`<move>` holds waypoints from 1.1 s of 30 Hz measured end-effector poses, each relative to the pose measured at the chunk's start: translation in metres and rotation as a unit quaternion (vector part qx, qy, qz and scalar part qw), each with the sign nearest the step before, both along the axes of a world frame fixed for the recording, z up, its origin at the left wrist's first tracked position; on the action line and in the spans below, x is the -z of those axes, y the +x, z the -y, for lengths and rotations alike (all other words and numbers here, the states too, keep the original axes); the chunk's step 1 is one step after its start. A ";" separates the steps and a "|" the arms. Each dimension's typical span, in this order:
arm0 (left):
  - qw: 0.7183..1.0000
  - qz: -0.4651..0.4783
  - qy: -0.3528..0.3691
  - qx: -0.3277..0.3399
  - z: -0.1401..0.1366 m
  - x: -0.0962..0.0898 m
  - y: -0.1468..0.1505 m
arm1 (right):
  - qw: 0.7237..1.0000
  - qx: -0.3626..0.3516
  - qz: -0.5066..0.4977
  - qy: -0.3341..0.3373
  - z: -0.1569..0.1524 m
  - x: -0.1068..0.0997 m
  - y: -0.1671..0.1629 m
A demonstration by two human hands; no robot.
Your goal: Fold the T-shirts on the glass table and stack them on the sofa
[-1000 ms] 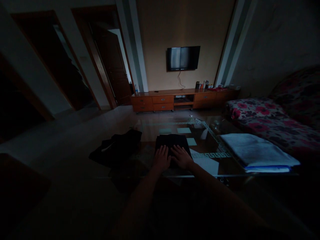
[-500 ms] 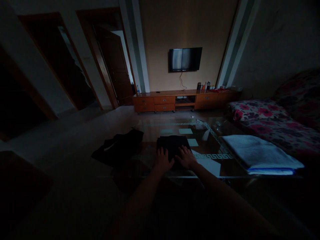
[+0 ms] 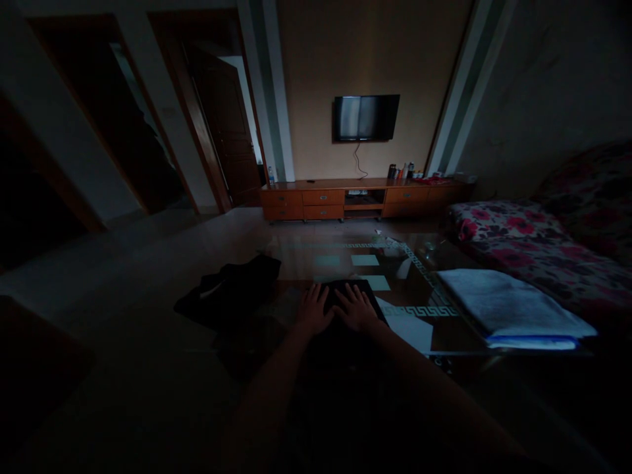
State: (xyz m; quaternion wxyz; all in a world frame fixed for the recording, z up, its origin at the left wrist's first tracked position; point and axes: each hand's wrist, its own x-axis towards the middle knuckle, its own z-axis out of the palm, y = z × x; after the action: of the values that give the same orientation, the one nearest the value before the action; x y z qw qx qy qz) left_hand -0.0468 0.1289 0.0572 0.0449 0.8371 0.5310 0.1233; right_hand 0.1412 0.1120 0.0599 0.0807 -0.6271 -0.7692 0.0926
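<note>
A dark folded cloth, perhaps a garment [image 3: 368, 293], lies on the glass table [image 3: 444, 311] in front of me; the dim light hides its details. My left hand [image 3: 315, 313] rests flat on its left part with the fingers spread. Beside it, my right hand [image 3: 354, 308] also lies flat on the cloth, fingers apart, the two thumbs close together. Another dark, crumpled garment [image 3: 237, 286] is spread over the left side of the table. To the right sits a folded pale blue-grey cloth [image 3: 508, 303] with a bright blue edge.
White paper [image 3: 412, 332] shows just right of the dark cloth. A floral sofa [image 3: 513, 224] stands on the right. Across the room are a low wooden cabinet [image 3: 323, 197] with bottles on top and a wall television [image 3: 366, 118]. A half-open door [image 3: 230, 131] is at the left.
The dark folded cloth has shifted toward me, its far edge now nearer. My hands have moved closer together and lie nearer its far edge.
</note>
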 end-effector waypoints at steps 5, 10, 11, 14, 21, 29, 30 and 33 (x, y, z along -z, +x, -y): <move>0.998 0.006 -0.049 -0.026 -0.010 0.004 -0.006 | 0.998 0.012 -0.025 -0.051 -0.015 0.008 0.011; 0.994 -0.004 -0.070 -0.083 -0.013 0.005 -0.016 | 0.996 0.074 -0.013 -0.056 -0.022 0.012 0.022; 0.993 -0.007 -0.074 -0.087 -0.014 0.005 -0.018 | 0.995 0.077 -0.012 -0.062 -0.023 0.013 0.022; 0.994 -0.022 -0.069 -0.080 -0.014 0.003 -0.019 | 0.994 0.074 -0.013 -0.074 -0.021 0.012 0.022; 0.989 -0.029 0.021 -0.145 -0.008 -0.017 -0.006 | 0.988 0.139 0.055 -0.028 0.000 -0.019 -0.013; 0.980 0.095 -0.067 -0.162 -0.009 -0.019 -0.008 | 0.969 0.202 -0.017 -0.141 0.035 -0.011 -0.059; 0.972 0.129 -0.095 -0.171 -0.010 -0.018 -0.010 | 0.975 0.177 -0.014 -0.137 0.033 -0.009 -0.053; 0.947 0.194 -0.167 -0.193 -0.014 -0.018 -0.017 | 0.991 0.057 -0.009 -0.122 0.024 -0.006 -0.023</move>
State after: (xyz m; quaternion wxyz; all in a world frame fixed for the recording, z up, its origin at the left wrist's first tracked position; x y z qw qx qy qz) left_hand -0.0642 0.1428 0.0747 0.2612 0.6592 0.6764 0.1993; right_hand 0.1183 0.0877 0.0657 0.0158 -0.6744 -0.7141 0.1871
